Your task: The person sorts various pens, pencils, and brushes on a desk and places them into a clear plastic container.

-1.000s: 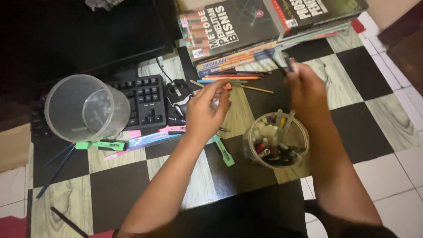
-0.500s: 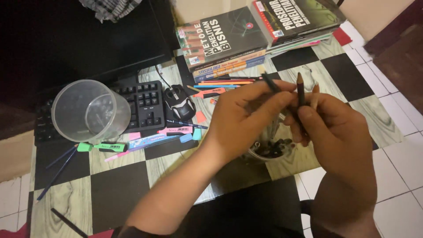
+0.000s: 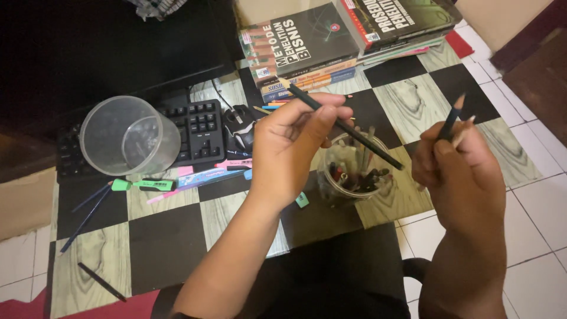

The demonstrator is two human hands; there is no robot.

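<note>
- Left hand (image 3: 289, 147) is pinched shut on a long dark pencil (image 3: 345, 129), thumb and fingers clamped near its upper end, so that the shaft slants down to the right and its lower tip hangs just above the rim of the clear jar (image 3: 353, 171).
- Right hand (image 3: 458, 177) is closed round two pencils (image 3: 452, 121), one dark and one pale, both pointing upward out of the fist; it sits to the right of the jar and apart from it.
- That jar stands on the checkered table (image 3: 413, 97), between the two hands, and is crowded with pens, markers and small dark bits.
- Risk, as I judge it: the long pencil is gripped far from its lower tip, so a small twist of the wrist could swing that tip against the jar's rim and tip or slide the jar.
- The jar stands close to the table's near edge, so a knock could send it and its contents onto the tiled floor.
- Two pencils in one fist sit loosely side by side; relaxing the grip to free one could let the other slip out too.
- The jar is already packed, so another pencil may jam against the contents instead of sliding in.
- Nearby clutter adds snags: loose pencils and highlighters (image 3: 144, 185), a mouse (image 3: 239, 127), a keyboard (image 3: 198, 133), an empty clear tub (image 3: 127, 137) and stacked books (image 3: 307, 44) leave little free room.
</note>
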